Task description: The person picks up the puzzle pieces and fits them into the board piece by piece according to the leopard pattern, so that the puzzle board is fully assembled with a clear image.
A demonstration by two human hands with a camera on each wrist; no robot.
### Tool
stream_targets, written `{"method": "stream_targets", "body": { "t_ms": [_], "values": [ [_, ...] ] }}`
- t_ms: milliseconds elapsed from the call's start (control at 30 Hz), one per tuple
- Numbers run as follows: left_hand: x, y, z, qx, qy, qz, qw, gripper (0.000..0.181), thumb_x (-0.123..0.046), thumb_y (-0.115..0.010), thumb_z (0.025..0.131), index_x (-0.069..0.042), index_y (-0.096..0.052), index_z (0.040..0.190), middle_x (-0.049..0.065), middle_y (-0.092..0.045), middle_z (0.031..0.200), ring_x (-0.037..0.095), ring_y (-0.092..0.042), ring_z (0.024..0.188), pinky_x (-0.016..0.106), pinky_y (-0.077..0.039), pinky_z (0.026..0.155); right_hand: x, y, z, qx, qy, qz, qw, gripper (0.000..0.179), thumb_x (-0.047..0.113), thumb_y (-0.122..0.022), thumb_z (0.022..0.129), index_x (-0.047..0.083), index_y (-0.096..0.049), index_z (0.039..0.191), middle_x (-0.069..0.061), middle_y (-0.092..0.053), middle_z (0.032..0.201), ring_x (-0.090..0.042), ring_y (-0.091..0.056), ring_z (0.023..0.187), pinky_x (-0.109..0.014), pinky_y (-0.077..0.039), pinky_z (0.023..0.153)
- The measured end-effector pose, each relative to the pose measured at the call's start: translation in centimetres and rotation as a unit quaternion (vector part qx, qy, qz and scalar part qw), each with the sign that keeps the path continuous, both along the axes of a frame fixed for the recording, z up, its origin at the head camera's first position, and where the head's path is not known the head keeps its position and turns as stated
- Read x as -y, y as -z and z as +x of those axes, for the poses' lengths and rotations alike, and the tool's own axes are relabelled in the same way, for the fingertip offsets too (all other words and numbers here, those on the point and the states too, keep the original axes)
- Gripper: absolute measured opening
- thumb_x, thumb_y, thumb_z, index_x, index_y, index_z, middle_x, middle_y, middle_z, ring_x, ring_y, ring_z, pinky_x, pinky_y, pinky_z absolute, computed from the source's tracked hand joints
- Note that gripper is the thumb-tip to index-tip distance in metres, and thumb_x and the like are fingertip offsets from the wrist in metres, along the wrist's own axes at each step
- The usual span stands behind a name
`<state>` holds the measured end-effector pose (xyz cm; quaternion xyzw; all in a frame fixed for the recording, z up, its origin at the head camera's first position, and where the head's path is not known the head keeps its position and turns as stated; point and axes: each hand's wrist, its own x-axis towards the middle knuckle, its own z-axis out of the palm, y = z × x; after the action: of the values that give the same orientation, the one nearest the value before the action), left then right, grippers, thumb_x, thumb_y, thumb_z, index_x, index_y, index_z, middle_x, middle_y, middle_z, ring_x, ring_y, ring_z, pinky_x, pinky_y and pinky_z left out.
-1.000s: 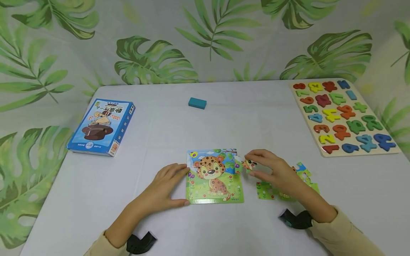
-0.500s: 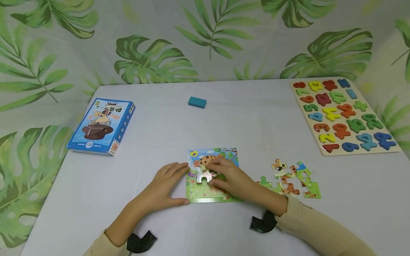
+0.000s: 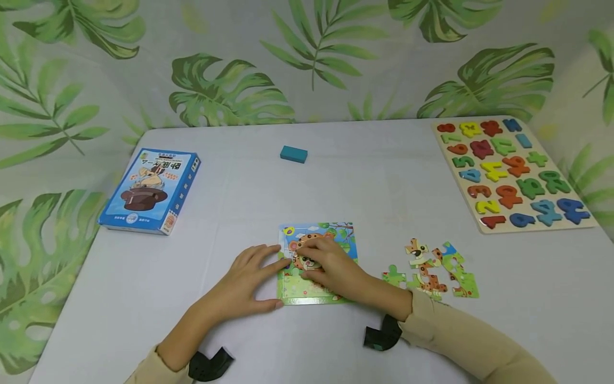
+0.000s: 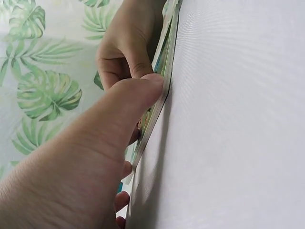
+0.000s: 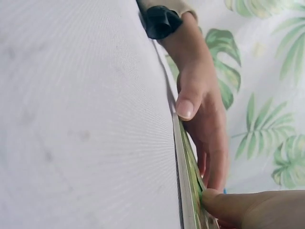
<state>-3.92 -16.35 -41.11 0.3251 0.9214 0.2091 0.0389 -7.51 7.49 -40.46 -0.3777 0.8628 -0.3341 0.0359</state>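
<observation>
A square puzzle board [image 3: 297, 293] with a cartoon leopard picture lies flat at the front middle of the table. My left hand [image 3: 242, 280] rests along its left side, thumb at the lower left corner and index finger reaching over the edge onto it. Over the board's left middle, my right hand [image 3: 338, 266] pinches a jigsaw piece [image 3: 303, 262] with spotted fur and green on it, low against the printed picture. The palm and wrist cover the board's lower right part. In the left wrist view, the left thumb presses the board's edge [image 4: 164, 88].
Several loose jigsaw pieces [image 3: 433, 284] lie right of the board, near the right forearm. A blue game box [image 3: 144, 192] sits at the left, a teal block [image 3: 293, 154] at the back. At the right is a wooden board [image 3: 472, 210] of coloured numbers and letters.
My right hand has carried the piece left from beside the board to over its left middle, turning it picture side up. The left index finger has shifted slightly onto the board.
</observation>
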Motion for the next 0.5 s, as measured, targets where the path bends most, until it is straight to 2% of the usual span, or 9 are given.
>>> {"method": "stream_targets", "body": {
  "t_ms": [133, 267, 400, 500],
  "values": [
    [-0.06, 0.04, 0.03, 0.000, -0.001, 0.000, 1.0000, 0.074, -0.056, -0.061, 0.075, -0.024, -0.038, 0.138, 0.002, -0.025, 0.144, 0.026, -0.017, 0.130, 0.049, -0.016, 0.102, 0.05, 0.16, -0.09, -0.018, 0.000, -0.007, 0.9998, 0.048, 0.017, -0.071, 0.078, 0.003, -0.056, 0.122, -0.005, -0.051, 0.114, -0.021, -0.041, 0.112, -0.044, -0.028, 0.099],
    [-0.04, 0.07, 0.04, -0.003, 0.000, 0.002, 1.0000, 0.076, -0.055, -0.061, 0.075, -0.023, -0.036, 0.139, 0.002, -0.025, 0.143, 0.026, -0.017, 0.130, 0.047, -0.015, 0.103, 0.04, 0.27, -0.27, -0.031, 0.000, -0.007, 0.9995, 0.050, 0.018, -0.072, 0.076, 0.003, -0.057, 0.121, -0.004, -0.051, 0.113, -0.021, -0.042, 0.111, -0.041, -0.030, 0.095],
    [-0.02, 0.10, 0.07, -0.005, 0.000, 0.007, 1.0000, 0.076, -0.054, -0.061, 0.075, -0.022, -0.037, 0.139, 0.002, -0.025, 0.143, 0.026, -0.018, 0.130, 0.046, -0.015, 0.104, -0.15, 0.00, -0.30, -0.027, 0.016, 0.016, 0.9994, 0.051, 0.026, -0.072, 0.075, 0.008, -0.058, 0.120, -0.001, -0.050, 0.116, -0.021, -0.038, 0.113, -0.043, -0.028, 0.090],
    [-0.02, 0.11, 0.13, -0.009, 0.000, 0.007, 0.9999, 0.075, -0.054, -0.061, 0.075, -0.021, -0.038, 0.138, 0.002, -0.026, 0.143, 0.026, -0.019, 0.130, 0.046, -0.015, 0.103, -0.44, -0.28, -0.26, -0.018, 0.020, 0.036, 0.9990, 0.051, 0.032, -0.070, 0.077, 0.013, -0.057, 0.122, -0.002, -0.047, 0.122, -0.023, -0.033, 0.118, -0.047, -0.022, 0.091]
  ]
}}
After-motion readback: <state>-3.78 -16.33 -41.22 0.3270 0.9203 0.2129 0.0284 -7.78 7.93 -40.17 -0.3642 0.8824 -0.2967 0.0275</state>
